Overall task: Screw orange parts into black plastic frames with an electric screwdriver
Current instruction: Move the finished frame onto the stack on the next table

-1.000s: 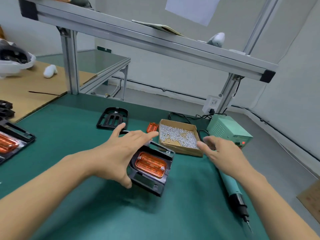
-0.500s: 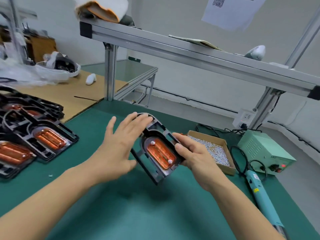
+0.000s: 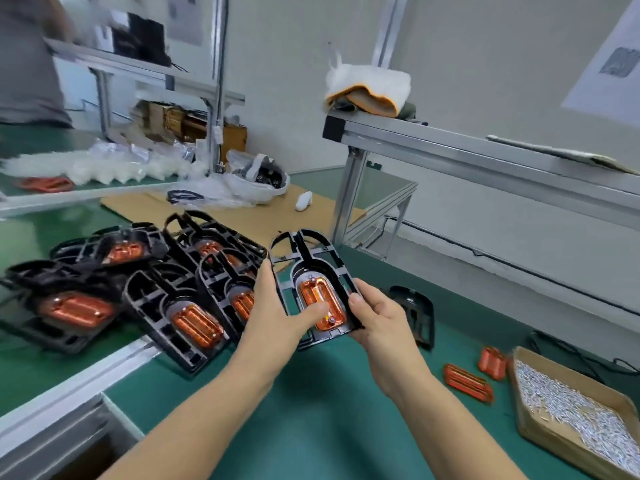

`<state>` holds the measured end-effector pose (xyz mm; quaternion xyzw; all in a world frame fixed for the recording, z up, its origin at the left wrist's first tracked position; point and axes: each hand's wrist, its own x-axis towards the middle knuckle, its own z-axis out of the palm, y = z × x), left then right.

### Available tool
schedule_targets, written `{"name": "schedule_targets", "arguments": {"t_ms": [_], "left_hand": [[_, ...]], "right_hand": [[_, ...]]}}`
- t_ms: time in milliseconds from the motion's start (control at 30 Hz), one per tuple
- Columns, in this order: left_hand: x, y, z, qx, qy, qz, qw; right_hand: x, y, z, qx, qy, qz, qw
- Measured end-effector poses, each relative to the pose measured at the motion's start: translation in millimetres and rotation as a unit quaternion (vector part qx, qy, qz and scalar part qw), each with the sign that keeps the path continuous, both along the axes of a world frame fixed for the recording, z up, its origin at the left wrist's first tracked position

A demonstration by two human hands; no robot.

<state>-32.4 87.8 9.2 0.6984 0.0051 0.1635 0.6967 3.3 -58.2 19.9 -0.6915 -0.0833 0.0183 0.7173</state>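
a pile of finished frames [image 3: 180, 306] lies on the green mat [image 3: 311, 410] at left. just right of it, the left hand [image 3: 277, 317] and right hand [image 3: 377, 317] grip a black frame [image 3: 308, 261] by its sides above the mat, the left thumb across its orange part [image 3: 320, 299]. loose orange pieces [image 3: 467, 377] and a box of screws [image 3: 571, 414] sit at right.

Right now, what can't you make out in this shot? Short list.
- Screwdriver: not in the head view at all.
- Held frame: lower edge hidden by left hand and right hand; the grip behind it cannot be seen.
- Finished pile: motion-blurred, screws unreadable.
- Screw box: cut off by the right edge.
- Spare frame: partly behind the right hand.
- Wall sheets: print too blurred.
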Motion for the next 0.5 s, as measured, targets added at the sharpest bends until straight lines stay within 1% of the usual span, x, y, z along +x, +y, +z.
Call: {"name": "schedule_targets", "arguments": {"t_ms": [133, 267, 333, 500], "left_hand": [[21.9, 36.5, 4.8, 0.002, 0.011, 0.098, 0.995], [44.2, 82.1, 7.5, -0.033, 0.014, 0.159, 0.987], [51.5, 102.8, 9.3, -0.040, 0.012, 0.190, 0.981], [66.2, 140.7, 19.0, -0.011, 0.035, 0.259, 0.965]], "right_hand": [[22.2, 54.2, 2.8, 0.001, -0.010, 0.048, 0.999], [38.2, 104.3, 13.5, -0.018, -0.024, 0.093, 0.995], [45.2, 126.9, 19.4, -0.033, -0.027, 0.112, 0.993], [59.7, 170.2, 28.2, -0.101, -0.029, 0.134, 0.985]]}}
